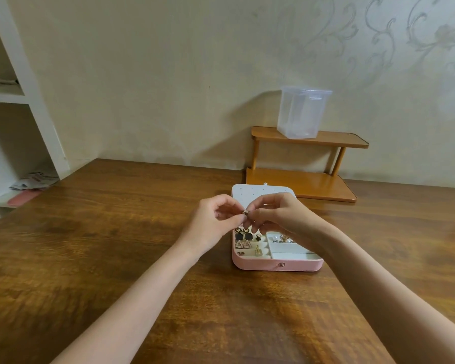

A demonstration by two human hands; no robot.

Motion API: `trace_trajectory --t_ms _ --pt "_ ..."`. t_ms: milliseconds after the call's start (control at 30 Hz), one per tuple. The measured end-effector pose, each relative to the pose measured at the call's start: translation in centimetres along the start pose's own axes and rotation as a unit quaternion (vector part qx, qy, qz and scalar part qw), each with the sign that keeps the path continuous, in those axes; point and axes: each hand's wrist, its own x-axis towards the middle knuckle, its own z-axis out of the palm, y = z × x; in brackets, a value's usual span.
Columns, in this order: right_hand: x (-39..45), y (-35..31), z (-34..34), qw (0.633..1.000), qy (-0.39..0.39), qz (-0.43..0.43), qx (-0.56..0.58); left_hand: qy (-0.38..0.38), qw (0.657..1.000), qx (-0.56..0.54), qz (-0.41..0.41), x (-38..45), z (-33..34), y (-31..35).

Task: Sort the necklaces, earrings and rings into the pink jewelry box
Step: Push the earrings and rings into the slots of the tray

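Both hands, left (216, 219) and right (276, 215), pinch one small ring (246, 212) between their fingertips, directly above the open pink box (277, 265); its ring slots lie straight below.

Illumination was soft, warm and even, with no hard glare. The wooden table (116, 245) carried a pale sheen left of the pink jewelry box (277, 264) and again near the table's right edge. A faint shadow fell on the wall behind the clear plastic container (302, 111), beyond the box. Straight edges bowed toward the corners. The box's contents were small and slightly soft, possibly from motion blur.
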Motion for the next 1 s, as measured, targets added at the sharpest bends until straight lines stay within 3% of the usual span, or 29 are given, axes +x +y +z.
trace_trajectory --t_ms 200,333,433,600,700,867,1000 --pt "-0.8 0.2 -1.3 0.996 -0.047 0.056 -0.059 -0.064 0.998 0.014 0.015 -0.1 0.9 0.0" --pt "-1.4 0.4 -2.4 0.988 -0.103 0.111 0.013 -0.119 0.992 0.021 0.030 -0.2 1.3 0.4" --pt "-1.5 0.5 -2.8 0.983 -0.129 0.130 0.002 -0.131 0.991 0.021 0.029 -0.1 1.2 0.8" --pt "-1.4 0.6 -2.7 0.974 -0.139 0.166 -0.063 -0.112 0.977 0.165 0.074 -0.1 1.8 0.9" --pt "-1.4 0.6 -2.6 0.978 -0.122 0.152 -0.077 -0.103 0.957 0.242 0.125 -0.4 2.2 0.8" --pt "-1.2 1.0 -2.1 0.992 -0.001 0.126 -0.030 -0.084 0.948 0.271 0.146 -0.3 2.6 0.5" --pt "-1.4 0.7 -2.2 0.991 -0.014 0.127 -0.050 -0.069 0.937 0.295 0.174 -0.5 2.8 0.3"
